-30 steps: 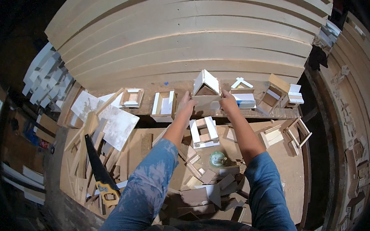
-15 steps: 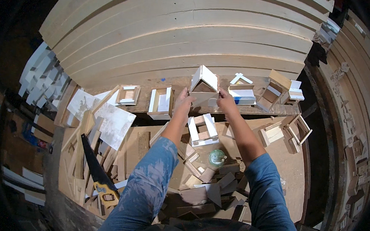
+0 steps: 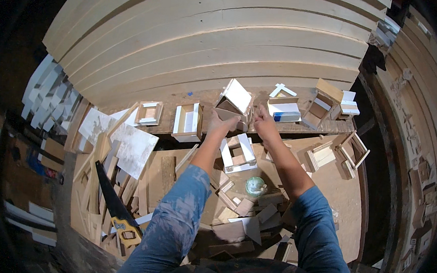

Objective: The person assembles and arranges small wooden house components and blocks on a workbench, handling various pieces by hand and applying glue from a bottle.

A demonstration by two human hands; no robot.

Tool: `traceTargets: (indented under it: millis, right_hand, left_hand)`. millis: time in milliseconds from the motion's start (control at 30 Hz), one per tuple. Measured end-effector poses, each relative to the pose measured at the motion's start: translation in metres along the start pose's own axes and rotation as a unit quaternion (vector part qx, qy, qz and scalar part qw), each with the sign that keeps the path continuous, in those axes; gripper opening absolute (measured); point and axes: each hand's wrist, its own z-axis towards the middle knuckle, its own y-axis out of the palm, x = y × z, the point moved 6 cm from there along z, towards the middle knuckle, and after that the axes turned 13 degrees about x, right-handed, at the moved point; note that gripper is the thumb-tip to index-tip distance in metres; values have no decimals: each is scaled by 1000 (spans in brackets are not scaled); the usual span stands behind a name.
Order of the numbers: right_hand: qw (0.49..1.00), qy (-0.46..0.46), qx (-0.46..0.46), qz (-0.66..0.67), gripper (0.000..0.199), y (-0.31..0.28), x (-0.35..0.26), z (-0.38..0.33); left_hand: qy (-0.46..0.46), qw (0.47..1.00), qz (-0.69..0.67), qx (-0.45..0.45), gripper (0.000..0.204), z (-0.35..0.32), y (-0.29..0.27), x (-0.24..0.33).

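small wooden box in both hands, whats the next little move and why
Probably lower the small wooden box onto the bench plank, in the gap between the open box and the white block. Both the left hand and right hand hold it tilted above there.

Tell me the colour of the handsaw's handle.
Yellow with black, on the handsaw lying left of the left arm; head view shows it.

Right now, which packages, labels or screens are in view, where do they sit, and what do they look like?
White box: on the wooden ledge just right of the right hand, rectangular, blue end band.
Saw handle label: lower left among wood scraps, yellow and black patch on the handsaw's handle.
No screens or signs show.
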Motion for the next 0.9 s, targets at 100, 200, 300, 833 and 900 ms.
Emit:
traceTargets:
  millis: [100,200,300,833,900]
  right_hand:
    - [982,-149,63,-97,72,-8,0,30]
    - [991,-102,53,-75,68,4,-22,44]
    - [999,-40,18,-9,65,3,-33,59]
    - [998,57,16,34,68,3,3,93]
    - [996,86,-5,-2,69,12,-3,77]
  left_hand:
    - [24,999,38,20,76,6,1,-6]
    - [-20,999,21,45,71,6,-8,-25]
    - [-89,993,-79,9,67,6,-1,-28]
    - [-70,973,-218,-25,89,1,10,-3]
    - [-73,973,-219,-24,92,2,3,-9]
